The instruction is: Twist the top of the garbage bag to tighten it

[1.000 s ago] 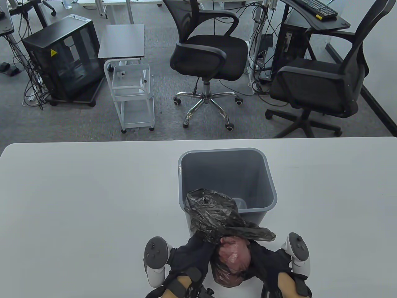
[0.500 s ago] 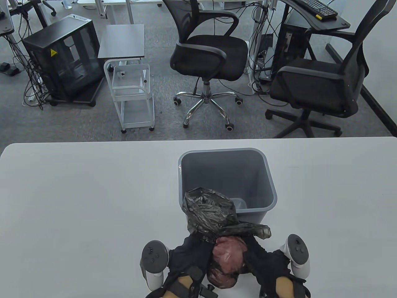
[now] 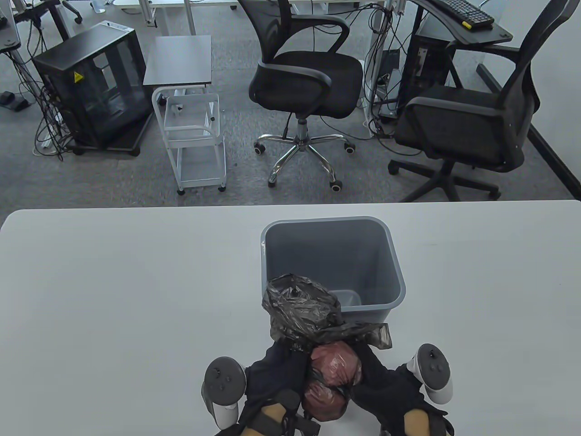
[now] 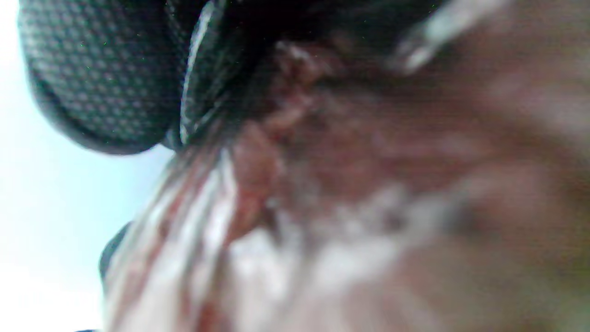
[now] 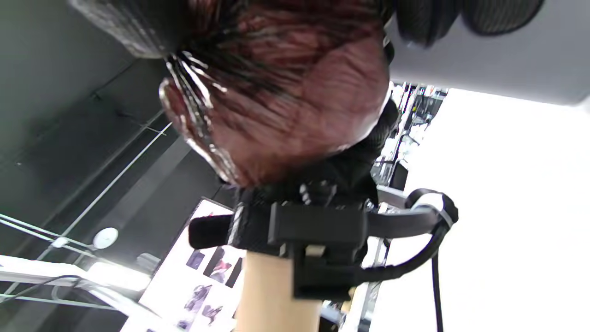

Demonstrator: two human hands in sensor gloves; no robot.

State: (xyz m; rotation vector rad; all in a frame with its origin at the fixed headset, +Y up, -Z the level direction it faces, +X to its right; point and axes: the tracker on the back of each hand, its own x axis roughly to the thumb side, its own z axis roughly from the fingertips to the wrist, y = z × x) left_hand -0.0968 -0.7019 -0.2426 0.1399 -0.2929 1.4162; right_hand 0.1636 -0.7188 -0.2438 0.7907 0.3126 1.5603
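Bag (image 3: 333,372) between hands, before bin (image 3: 333,268), on table (image 3: 113,295).

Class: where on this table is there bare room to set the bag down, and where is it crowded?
Bare white table lies left of the grey plastic bin and right of it. The near-centre edge is crowded: left hand, right hand, black garbage bag.

Grey carpet (image 3: 136,181) lay beyond the white counter (image 3: 113,281), bearing two black office chairs (image 3: 304,77), a white trolley (image 3: 195,136) and a dark cabinet (image 3: 91,86).
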